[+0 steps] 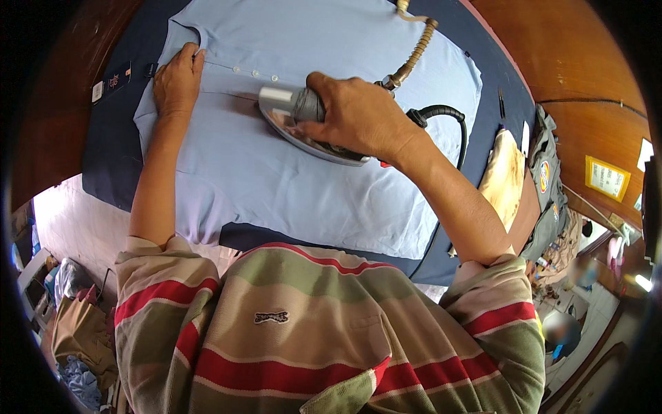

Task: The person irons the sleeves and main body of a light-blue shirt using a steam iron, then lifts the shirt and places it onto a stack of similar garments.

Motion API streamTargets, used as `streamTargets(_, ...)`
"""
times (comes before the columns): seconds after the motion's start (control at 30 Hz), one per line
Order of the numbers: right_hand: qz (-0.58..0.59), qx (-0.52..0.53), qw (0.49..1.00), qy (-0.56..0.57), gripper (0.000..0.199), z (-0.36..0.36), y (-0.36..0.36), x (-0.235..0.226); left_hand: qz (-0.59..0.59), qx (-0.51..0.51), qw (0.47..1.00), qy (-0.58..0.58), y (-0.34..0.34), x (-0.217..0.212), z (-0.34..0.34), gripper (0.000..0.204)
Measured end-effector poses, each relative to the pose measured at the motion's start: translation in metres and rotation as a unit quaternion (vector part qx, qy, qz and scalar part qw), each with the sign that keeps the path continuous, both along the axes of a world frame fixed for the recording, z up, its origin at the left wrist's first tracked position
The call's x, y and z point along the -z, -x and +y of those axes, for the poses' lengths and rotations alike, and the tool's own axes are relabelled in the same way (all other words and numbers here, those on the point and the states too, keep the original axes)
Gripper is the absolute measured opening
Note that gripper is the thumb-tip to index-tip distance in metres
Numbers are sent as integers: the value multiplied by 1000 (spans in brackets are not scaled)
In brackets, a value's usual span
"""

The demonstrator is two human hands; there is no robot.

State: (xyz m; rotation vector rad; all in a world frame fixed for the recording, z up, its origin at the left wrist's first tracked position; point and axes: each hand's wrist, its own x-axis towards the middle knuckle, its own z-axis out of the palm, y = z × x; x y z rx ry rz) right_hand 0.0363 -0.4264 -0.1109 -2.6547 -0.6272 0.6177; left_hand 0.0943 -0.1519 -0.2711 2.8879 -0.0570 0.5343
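A light blue buttoned shirt (276, 190) is spread over a dark blue covered board. My right hand (358, 114) wraps round the grey handle of a steam iron (281, 114), whose soleplate rests on the shirt just below the button placket. A ribbed hose (418, 52) and a black cord (455, 114) run from the iron's rear. At the collar end, my left hand (178, 79) is closed on the shirt's edge by the neck opening, its fingertips partly hidden. Several small white buttons (255, 73) show between the two hands.
Tags (110, 84) lie on the dark cover (103, 155) at left. A scorched cream cloth (502, 176) and dark tweezers-like tool (501, 102) lie on the right. Grey folded garments (545, 179) hang beyond. Piled clothes (86, 338) sit low at left; another person is at far lower right.
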Motion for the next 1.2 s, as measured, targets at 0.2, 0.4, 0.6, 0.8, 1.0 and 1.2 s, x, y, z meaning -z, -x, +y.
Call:
streamTargets(0.2, 22, -29, 998, -53, 41, -13, 77, 5, 24, -9, 1000, -2, -3, -1, -1, 26)
streamTargets(0.4, 9, 157, 988, -1, 39, -61, 87, 1, 44, -16, 998, 32, -3, 2, 5, 30)
streamTargets(0.6, -51, 405, 913, 14, 48, -195, 140, 6, 48, -16, 998, 35, -5, 3, 3, 30)
streamTargets(0.8, -23, 511, 858, -40, 45, -260, 166, 11, 43, -23, 999, 20, -4, -1, -1, 30)
streamTargets(1.0, 18, 380, 925, -12, 43, -208, 137, 0, 42, -25, 998, 39, -4, 10, 4, 29)
streamTargets(1.2, 68, 203, 976, -38, 45, -87, 82, -3, 52, -40, 996, 59, -5, 4, 7, 29)
